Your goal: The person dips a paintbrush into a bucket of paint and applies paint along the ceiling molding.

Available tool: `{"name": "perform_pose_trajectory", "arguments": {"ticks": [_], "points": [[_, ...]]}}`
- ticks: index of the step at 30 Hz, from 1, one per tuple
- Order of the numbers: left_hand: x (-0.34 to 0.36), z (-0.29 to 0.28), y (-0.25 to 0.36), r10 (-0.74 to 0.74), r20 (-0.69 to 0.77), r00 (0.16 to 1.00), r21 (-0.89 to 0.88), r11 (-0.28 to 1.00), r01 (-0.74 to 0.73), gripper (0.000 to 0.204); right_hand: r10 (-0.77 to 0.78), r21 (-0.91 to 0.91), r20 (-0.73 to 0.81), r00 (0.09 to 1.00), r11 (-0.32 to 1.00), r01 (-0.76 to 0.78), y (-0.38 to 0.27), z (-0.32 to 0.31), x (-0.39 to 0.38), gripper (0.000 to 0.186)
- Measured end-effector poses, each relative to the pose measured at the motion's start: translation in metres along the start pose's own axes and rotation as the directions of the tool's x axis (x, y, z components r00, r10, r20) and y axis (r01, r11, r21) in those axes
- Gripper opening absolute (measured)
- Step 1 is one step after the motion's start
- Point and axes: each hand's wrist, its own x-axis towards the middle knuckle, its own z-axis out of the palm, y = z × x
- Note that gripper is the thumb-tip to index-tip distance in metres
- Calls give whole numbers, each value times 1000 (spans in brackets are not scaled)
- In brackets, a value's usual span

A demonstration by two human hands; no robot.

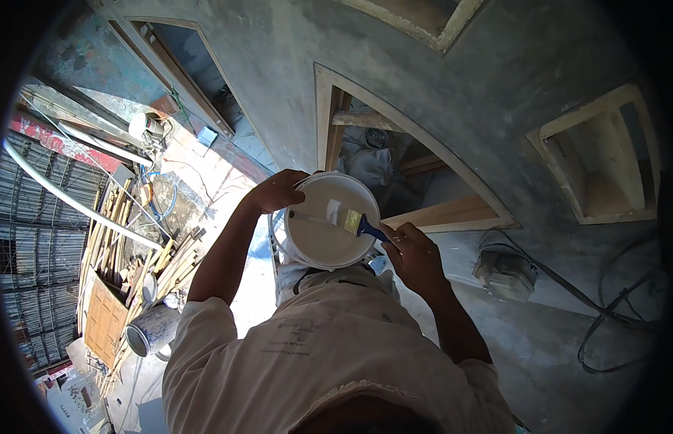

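Two bare hands work close together in front of the person's chest, both of them occupied. The left hand [278, 192] grips the upper-left rim of a round white bucket [343, 174], its thumb lying over the edge. The right hand [416, 253] is closed around the blue handle of a paintbrush [364, 226], just beyond the bucket's right edge. The brush reaches over the bucket's mouth, slanting up to the left, its pale yellowish bristles [347, 220] over the interior and a whitish patch at their tip. The bucket's inside is pale cream; how full it is, I cannot tell.

Below the bucket spreads the person's light, stained shirt [322, 354]. Beyond the hands stands a grey plastered wall [271, 65], with a framed opening [488, 206] right behind the bucket and a smaller framed recess [593, 159] farther right. A box-shaped fitting [506, 275] sits on the wall to the right of the right hand, near dark looping cables [568, 296]. Well apart to the left, on the sunlit side, lie a heap of wooden strips [181, 269], a brown wooden panel [105, 318] and a paint-smeared container [159, 325] tipped on its side
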Motion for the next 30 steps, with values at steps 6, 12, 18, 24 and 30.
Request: {"name": "perform_pose_trajectory", "arguments": {"ticks": [6, 12, 18, 24, 30], "points": [[3, -1, -2, 56, -59, 997, 7, 998, -55, 44, -180, -106, -247, 952, 982, 158, 20, 22, -12, 25], [17, -8, -42, -1, -18, 1000, -15, 1000, 0, 44, -185, -53, -218, 958, 983, 177, 63, 65, -26, 25], [30, -22, -78, 90, 23, 996, -97, 991, -87, 46, -140, 101, -411, 901, 975, 197, 26, 36, -50, 30], [29, -15, -59, 162, -22, 987, -116, 980, -163, 41, 30, -86, -149, 988, 995, -43, 81, 85, -29, 21], [42, -19, -86, 120, -95, 988, -110, 985, -131, 41, -279, -371, -201, 939, 909, 191, 56, 61, -34, 19]]}}
